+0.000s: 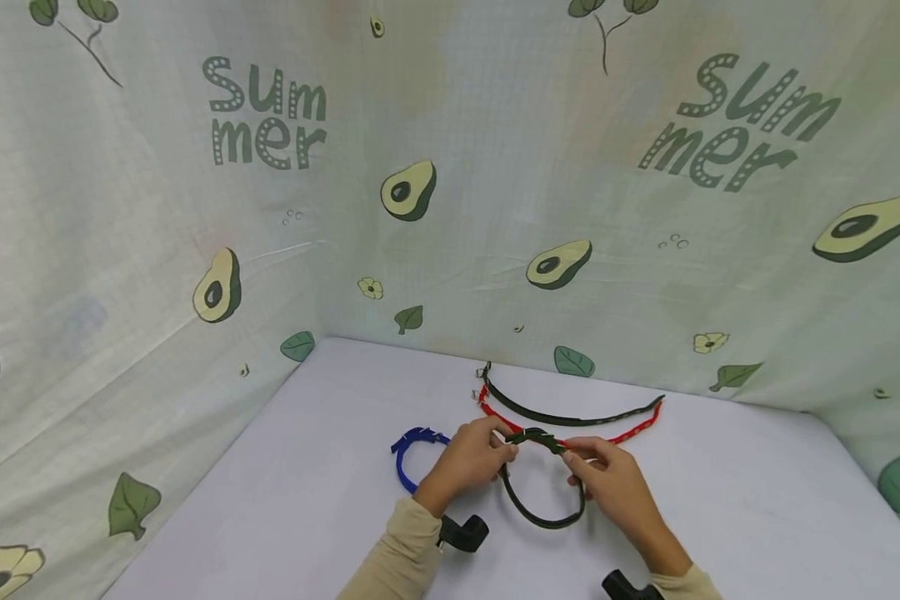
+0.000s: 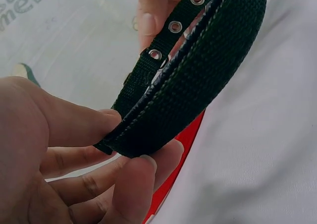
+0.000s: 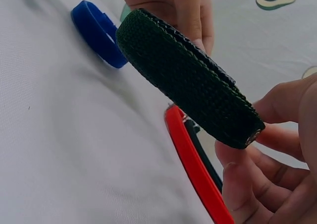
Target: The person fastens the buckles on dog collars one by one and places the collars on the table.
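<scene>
Hands (image 1: 471, 458) (image 1: 613, 481) pinch the green collar (image 3: 185, 80); it spans between them.

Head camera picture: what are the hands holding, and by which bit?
A dark green strap bent into a loop: the left hand and the right hand pinch its far side, at two spots with a gap between.
</scene>
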{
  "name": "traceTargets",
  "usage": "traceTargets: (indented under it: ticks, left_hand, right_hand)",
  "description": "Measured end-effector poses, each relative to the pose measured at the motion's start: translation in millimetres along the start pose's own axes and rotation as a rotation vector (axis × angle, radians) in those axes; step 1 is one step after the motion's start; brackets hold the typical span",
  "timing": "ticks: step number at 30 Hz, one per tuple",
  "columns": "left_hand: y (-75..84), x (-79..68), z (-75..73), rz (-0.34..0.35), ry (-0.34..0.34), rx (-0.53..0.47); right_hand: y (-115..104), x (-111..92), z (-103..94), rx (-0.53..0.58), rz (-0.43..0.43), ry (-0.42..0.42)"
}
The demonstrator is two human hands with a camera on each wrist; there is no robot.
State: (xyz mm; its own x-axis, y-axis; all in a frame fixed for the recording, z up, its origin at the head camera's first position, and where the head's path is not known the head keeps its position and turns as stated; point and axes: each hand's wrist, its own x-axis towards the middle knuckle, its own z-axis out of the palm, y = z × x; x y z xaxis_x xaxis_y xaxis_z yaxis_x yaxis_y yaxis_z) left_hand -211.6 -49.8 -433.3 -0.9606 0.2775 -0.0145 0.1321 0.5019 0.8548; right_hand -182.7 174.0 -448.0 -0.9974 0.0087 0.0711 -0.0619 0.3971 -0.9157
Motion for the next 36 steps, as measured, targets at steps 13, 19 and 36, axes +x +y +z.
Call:
traceTargets:
  ticks: [13, 19, 36]
  left_hand:
    - [-13.6, -11.8, -4.9, -0.004, 0.077, 0.107]
    - [-18.9, -12.7, -7.7, -0.004, 0.106, 0.175]
    - [-27.0, -9.5, -6.3, 0.071, 0.19, 0.25]
  right_hand:
    - [1.3, -1.4, 20.1, -0.003, 0.035, -0.022]
    - [0.8, 5.0, 24.1, 0.005, 0.038, -0.065]
    - [11.4, 12.6, 32.9, 0.013, -0.003, -0.087]
